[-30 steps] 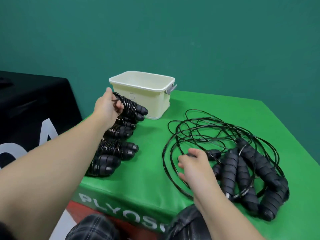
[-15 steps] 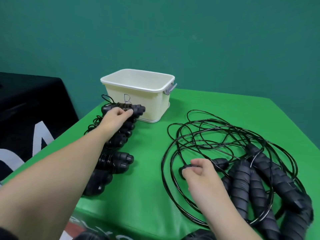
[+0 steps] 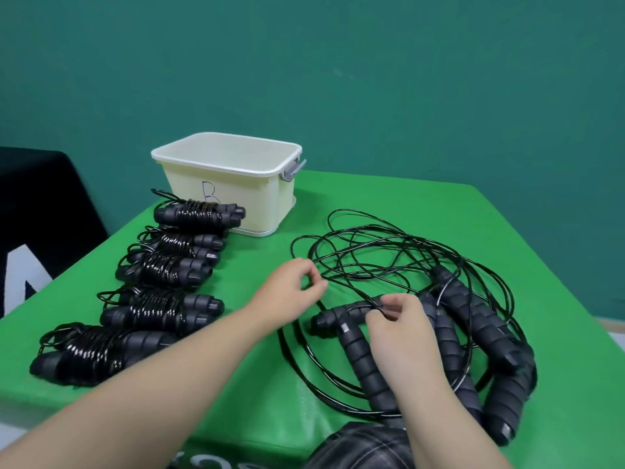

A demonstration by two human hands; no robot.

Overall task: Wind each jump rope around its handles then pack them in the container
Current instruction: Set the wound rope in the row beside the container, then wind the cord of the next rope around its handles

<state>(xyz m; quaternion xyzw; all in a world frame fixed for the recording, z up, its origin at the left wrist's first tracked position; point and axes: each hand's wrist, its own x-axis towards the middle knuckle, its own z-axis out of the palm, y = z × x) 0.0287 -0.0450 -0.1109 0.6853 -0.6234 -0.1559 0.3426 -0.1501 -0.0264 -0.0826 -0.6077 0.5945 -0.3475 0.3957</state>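
Note:
Several wound jump ropes [image 3: 162,309] lie in a row on the left of the green table [image 3: 389,198]; the farthest bundle [image 3: 199,213] rests against the cream container [image 3: 189,155], whose inside is hidden from here. On the right lies a tangle of loose black cords [image 3: 378,252] with several ribbed black handles [image 3: 473,336]. My left hand [image 3: 287,292] pinches a cord strand at the tangle's left edge. My right hand [image 3: 402,330] grips one handle [image 3: 341,316] where its cord leaves it.
A black cloth-covered stand [image 3: 44,211] is at the far left beside the table. A teal wall [image 3: 338,79] rises behind. The container has a grey side latch [image 3: 293,170]. My knee in dark plaid [image 3: 362,448] presses against the table's near edge.
My left hand set a wound bundle down by the container, let go, and moved right to the loose cords. My right hand shifted onto a handle in the tangle.

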